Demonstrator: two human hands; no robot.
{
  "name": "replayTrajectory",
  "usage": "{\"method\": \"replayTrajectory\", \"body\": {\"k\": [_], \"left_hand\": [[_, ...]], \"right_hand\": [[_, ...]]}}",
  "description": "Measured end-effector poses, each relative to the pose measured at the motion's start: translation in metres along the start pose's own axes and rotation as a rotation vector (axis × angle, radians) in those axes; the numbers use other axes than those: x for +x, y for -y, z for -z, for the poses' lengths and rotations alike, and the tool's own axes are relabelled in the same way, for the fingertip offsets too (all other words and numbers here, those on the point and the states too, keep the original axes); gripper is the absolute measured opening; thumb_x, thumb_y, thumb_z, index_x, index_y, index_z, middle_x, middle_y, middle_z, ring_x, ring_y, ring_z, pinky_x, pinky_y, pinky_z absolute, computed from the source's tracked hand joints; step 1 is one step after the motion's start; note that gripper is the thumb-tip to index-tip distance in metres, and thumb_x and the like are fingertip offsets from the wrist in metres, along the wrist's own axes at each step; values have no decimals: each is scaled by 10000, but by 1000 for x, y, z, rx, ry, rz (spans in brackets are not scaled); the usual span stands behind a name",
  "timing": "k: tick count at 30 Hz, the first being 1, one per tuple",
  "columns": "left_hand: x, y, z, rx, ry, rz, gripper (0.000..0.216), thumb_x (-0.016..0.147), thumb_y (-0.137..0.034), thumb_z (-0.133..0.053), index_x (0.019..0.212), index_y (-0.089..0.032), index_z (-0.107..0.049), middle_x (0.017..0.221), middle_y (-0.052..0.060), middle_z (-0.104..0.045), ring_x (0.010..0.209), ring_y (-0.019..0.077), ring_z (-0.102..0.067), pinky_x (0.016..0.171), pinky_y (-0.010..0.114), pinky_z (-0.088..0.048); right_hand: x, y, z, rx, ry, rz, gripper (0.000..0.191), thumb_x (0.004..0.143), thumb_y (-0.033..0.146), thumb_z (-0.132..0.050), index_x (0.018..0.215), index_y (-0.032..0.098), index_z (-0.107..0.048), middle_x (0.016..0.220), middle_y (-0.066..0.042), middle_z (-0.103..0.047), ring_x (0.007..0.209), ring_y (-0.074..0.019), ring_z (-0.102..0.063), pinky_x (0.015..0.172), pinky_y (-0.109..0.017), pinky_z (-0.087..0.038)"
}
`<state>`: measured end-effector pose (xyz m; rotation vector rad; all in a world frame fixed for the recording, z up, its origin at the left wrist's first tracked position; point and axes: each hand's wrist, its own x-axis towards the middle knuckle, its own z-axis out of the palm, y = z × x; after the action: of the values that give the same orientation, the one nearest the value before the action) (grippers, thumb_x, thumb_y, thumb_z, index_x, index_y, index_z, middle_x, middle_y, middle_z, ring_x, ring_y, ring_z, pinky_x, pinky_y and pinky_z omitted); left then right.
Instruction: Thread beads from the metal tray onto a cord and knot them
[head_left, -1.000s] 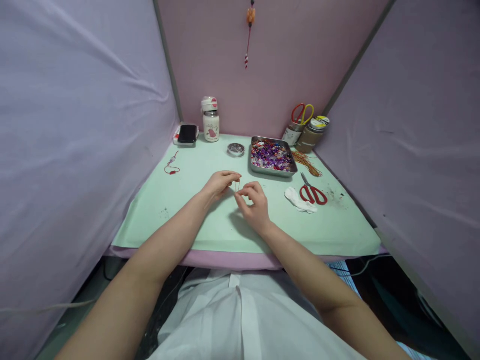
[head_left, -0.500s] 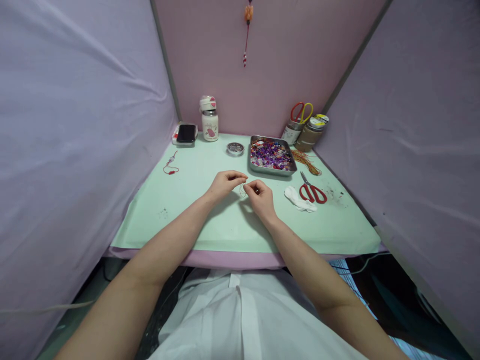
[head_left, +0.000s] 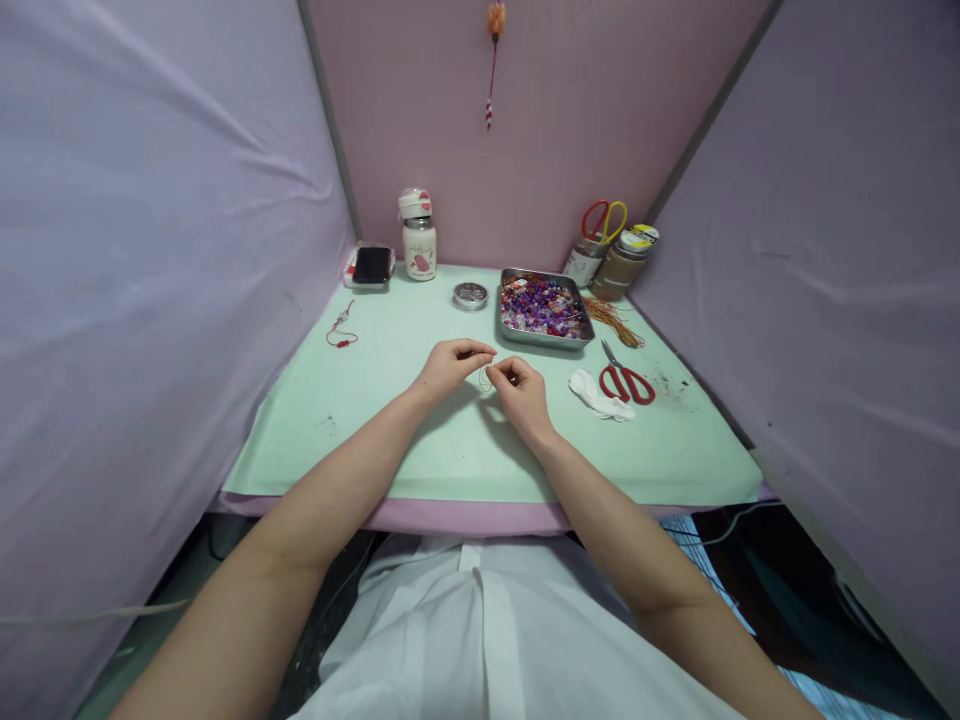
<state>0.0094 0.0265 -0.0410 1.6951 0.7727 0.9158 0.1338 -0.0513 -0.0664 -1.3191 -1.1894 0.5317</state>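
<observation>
My left hand (head_left: 450, 364) and my right hand (head_left: 523, 392) meet over the middle of the pale green table (head_left: 420, 440). Both pinch a thin thread (head_left: 485, 377) that loops down between the fingertips. The fingers of each hand are closed around it. A metal tray of purple and red beads (head_left: 543, 305) sits just beyond my right hand. Red scissors (head_left: 625, 381) lie to the right, beside a crumpled white tissue (head_left: 598, 397).
At the back stand a white bottle (head_left: 417, 238), a phone (head_left: 372, 266), a small round tin (head_left: 470, 295) and two jars (head_left: 613, 262), one holding scissors. A finished red cord piece (head_left: 341, 328) lies left. Orange threads (head_left: 615, 322) lie by the tray. Purple cloth walls enclose the table.
My right hand moved forward and up to meet the left; the thread now loops between both pinches. Since half a second ago the hands have barely shifted.
</observation>
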Motion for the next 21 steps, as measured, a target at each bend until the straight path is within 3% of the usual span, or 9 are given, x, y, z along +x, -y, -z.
{"method": "replayTrajectory", "body": {"k": [14, 21], "left_hand": [[-2, 0, 0, 64, 8, -30, 237, 734, -328, -643, 863, -152, -736, 918, 81, -723, 860, 174, -616, 819, 316, -454], [-2, 0, -1, 184, 26, -91, 215, 759, -293, -603, 851, -153, -738, 869, 67, -711, 810, 160, -603, 784, 295, -451]], "right_hand": [[4, -1, 1, 97, -28, -70, 275, 760, 461, -628, 721, 189, -605, 687, 4, -597, 647, -133, -503, 638, -273, -419], [6, -3, 0, 212, -14, -189, 289, 739, 472, -632, 779, 191, -579, 691, 1, -608, 620, -126, -535, 564, -251, -406]]}}
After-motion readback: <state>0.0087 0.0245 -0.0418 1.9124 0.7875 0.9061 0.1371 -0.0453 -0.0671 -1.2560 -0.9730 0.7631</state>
